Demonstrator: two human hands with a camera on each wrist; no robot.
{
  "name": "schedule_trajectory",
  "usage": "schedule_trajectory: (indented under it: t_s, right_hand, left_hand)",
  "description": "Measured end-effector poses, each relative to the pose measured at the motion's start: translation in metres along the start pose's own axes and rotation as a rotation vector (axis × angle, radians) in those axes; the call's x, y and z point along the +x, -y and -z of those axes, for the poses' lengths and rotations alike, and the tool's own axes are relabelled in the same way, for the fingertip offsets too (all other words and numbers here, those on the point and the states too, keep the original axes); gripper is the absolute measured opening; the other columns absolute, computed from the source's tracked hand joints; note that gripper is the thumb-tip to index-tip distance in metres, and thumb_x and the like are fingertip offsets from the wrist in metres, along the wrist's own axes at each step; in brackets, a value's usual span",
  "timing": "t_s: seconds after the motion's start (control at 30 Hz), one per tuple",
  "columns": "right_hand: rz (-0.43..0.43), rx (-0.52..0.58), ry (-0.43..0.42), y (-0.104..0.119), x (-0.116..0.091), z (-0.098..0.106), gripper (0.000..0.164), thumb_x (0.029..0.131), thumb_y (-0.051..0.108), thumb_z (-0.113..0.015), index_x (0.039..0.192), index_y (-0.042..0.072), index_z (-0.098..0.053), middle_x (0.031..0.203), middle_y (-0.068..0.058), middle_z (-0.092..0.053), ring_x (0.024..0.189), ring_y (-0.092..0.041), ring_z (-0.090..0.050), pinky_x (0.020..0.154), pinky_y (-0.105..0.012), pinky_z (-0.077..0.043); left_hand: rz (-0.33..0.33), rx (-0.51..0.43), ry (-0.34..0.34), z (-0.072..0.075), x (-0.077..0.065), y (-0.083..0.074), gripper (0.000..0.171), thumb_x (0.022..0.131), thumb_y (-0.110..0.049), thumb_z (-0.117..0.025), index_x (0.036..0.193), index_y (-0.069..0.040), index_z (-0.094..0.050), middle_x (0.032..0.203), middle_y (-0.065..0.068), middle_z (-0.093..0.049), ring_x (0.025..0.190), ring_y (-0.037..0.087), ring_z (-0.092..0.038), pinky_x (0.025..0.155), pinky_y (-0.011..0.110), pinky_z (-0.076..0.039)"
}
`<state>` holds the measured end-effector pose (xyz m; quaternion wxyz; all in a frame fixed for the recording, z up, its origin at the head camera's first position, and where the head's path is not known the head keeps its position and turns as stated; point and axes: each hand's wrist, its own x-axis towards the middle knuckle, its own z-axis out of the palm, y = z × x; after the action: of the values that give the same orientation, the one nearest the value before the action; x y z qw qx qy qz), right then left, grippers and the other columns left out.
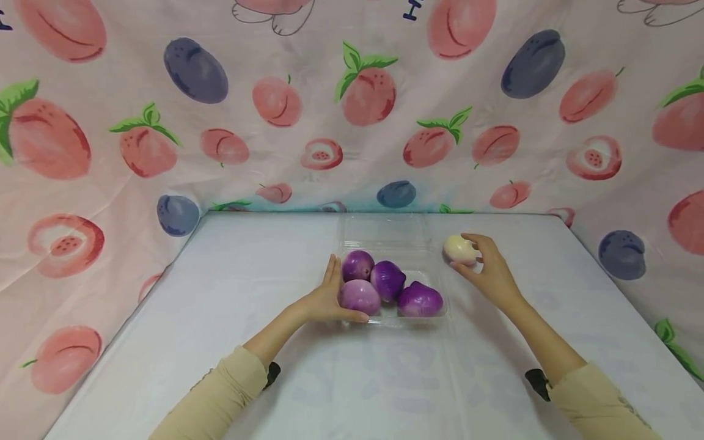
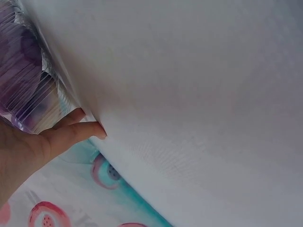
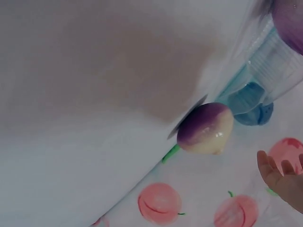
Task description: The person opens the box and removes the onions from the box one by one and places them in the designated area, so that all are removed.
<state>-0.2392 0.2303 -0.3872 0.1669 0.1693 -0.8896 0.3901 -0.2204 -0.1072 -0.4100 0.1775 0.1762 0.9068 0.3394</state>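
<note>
A clear plastic clamshell box (image 1: 385, 319) holds several purple onions (image 1: 387, 281). Its see-through lid (image 1: 385, 231) lies folded back behind it. My left hand (image 1: 324, 302) steadies the box, straight fingers along its left side and thumb at the front edge; in the left wrist view, fingertips (image 2: 97, 128) rest by the side wall. Right of the box sits a cream-and-purple onion (image 1: 458, 249). My right hand (image 1: 492, 272) reaches over it, thumb and forefinger spread around it. In the right wrist view, a gap shows between this onion (image 3: 206, 128) and the curved fingers (image 3: 265, 165).
The white tabletop (image 1: 253, 256) stretches out on both sides of the box. A fruit-print cloth (image 1: 324, 91) hangs behind the table and along its left and right sides. Dark wrist straps (image 1: 538, 384) show at the beige sleeves.
</note>
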Motion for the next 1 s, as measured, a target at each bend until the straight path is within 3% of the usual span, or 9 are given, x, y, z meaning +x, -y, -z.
schedule_trajectory:
  t_s: [0.3, 0.63, 0.83, 1.0]
  right_hand:
    - [-0.004, 0.09, 0.039, 0.014, -0.006, -0.006, 0.054, 0.079, 0.0, -0.072, 0.126, -0.006, -0.048, 0.13, -0.026, -0.049, 0.117, -0.046, -0.049, 0.091, -0.059, -0.045]
    - [0.023, 0.147, 0.202, 0.02, -0.016, -0.015, 0.056, 0.078, 0.006, -0.075, 0.128, -0.001, -0.05, 0.128, -0.023, -0.054, 0.111, -0.04, -0.056, 0.088, -0.047, -0.051]
    - [0.001, 0.197, 0.303, 0.025, -0.02, -0.018, 0.056, 0.078, 0.006, -0.075, 0.127, -0.005, -0.05, 0.127, -0.025, -0.053, 0.115, -0.045, -0.053, 0.093, -0.051, -0.047]
    - [0.015, 0.143, 0.364, 0.024, -0.022, -0.021, 0.06, 0.077, 0.01, -0.077, 0.128, -0.006, -0.049, 0.127, -0.026, -0.054, 0.117, -0.046, -0.05, 0.098, -0.054, -0.043]
  left_hand:
    - [0.001, -0.006, -0.009, 0.0, -0.001, 0.001, 0.139, 0.065, -0.063, -0.075, 0.147, 0.0, 0.017, 0.152, 0.017, 0.029, 0.145, 0.035, 0.009, 0.114, 0.051, -0.021]
    - [-0.007, -0.011, -0.009, -0.002, 0.001, 0.001, 0.139, 0.065, -0.061, -0.076, 0.147, 0.0, 0.018, 0.153, 0.018, 0.029, 0.145, 0.034, 0.01, 0.115, 0.051, -0.019]
    - [-0.003, -0.002, -0.004, -0.003, 0.001, 0.002, 0.139, 0.065, -0.063, -0.075, 0.147, -0.001, 0.018, 0.152, 0.017, 0.03, 0.145, 0.035, 0.008, 0.115, 0.051, -0.021]
    - [-0.003, -0.002, -0.004, -0.001, 0.002, 0.001, 0.138, 0.066, -0.061, -0.076, 0.147, -0.002, 0.019, 0.153, 0.017, 0.029, 0.145, 0.034, 0.008, 0.115, 0.051, -0.021]
